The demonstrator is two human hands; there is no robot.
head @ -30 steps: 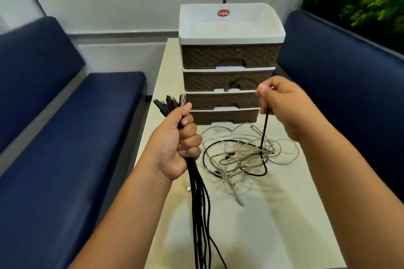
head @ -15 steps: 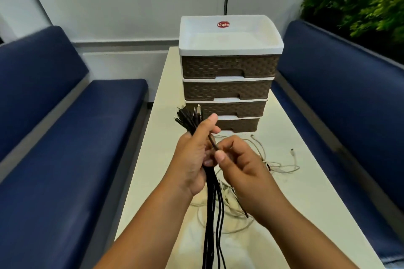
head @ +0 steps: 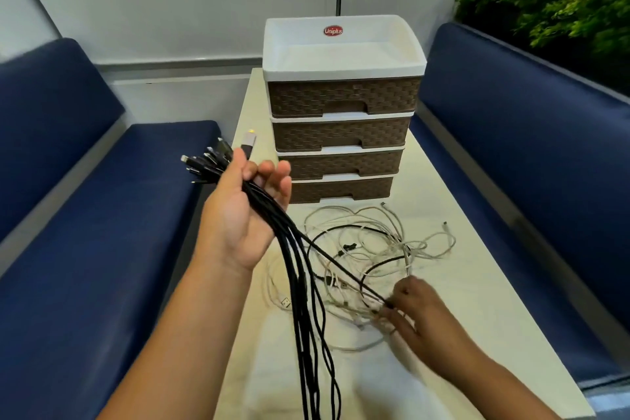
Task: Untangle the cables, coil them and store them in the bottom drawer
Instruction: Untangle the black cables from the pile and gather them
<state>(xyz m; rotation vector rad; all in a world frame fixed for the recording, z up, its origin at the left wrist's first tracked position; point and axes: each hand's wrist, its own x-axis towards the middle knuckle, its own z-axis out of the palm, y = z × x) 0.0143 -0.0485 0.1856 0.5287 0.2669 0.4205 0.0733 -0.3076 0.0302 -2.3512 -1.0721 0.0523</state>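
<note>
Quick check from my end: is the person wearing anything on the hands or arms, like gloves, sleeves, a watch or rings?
Nothing worn that shows. The left hand and the right hand are both bare, with no gloves, and both forearms are uncovered up to the frame's edge, with no sleeve in view. No watch, band or ring is visible, though the right hand is somewhat blurred.

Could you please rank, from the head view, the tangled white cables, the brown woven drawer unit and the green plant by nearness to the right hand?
From the right hand:
1. Tangled white cables, on the table under its fingers.
2. Brown woven drawer unit, farther back, at the table's centre.
3. Green plant, far right, behind the blue seat.
</note>
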